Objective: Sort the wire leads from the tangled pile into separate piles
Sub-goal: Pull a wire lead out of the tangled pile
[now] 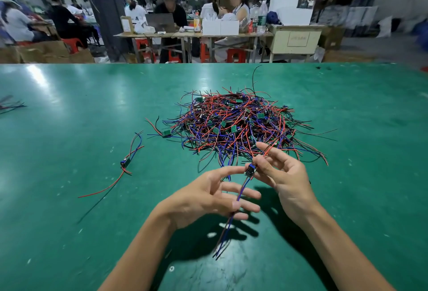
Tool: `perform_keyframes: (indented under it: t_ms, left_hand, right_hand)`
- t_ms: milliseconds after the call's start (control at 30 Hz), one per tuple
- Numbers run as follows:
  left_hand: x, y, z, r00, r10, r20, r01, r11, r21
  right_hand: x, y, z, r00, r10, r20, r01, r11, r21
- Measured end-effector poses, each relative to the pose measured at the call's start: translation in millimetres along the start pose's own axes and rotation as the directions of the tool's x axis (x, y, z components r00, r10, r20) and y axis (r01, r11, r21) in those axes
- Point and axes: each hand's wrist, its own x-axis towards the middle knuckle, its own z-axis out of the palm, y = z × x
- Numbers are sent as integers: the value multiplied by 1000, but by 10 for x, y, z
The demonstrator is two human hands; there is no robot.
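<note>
Both hands hold one wire lead (249, 172) at lower centre, clear of the tangled pile (238, 124): right hand (284, 182) pinches its module, left hand (208, 200) fingers pinch its tails, probably straightening them for the sorted lead (126, 162) left on the table (69, 110).

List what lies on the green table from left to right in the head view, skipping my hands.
Loose wires at the left edge → separated lead → tangled pile. The lead held in the hands overlaps the pile's span, so I leave it out.
</note>
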Motion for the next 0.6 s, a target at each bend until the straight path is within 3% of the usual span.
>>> perform_keyframes:
  t_ms: [133,233,400,600]
  left_hand:
    - [15,39,11,999,28,-37,-27,1000,12]
    - [67,45,94,987,22,-157,-24,1000,-16]
    - [133,-33,142,923,48,-381,-32,998,49]
    - [141,-32,160,924,53,-380,-43,998,35]
  right_hand:
    - [-17,-15,-47,990,39,134,-25,994,-107]
    - [-59,16,-28,974,8,225,39,978,-204]
    - [-31,113,-12,993,-59,102,96,906,-413]
    - [-94,159,74,983,-56,174,124,902,-414]
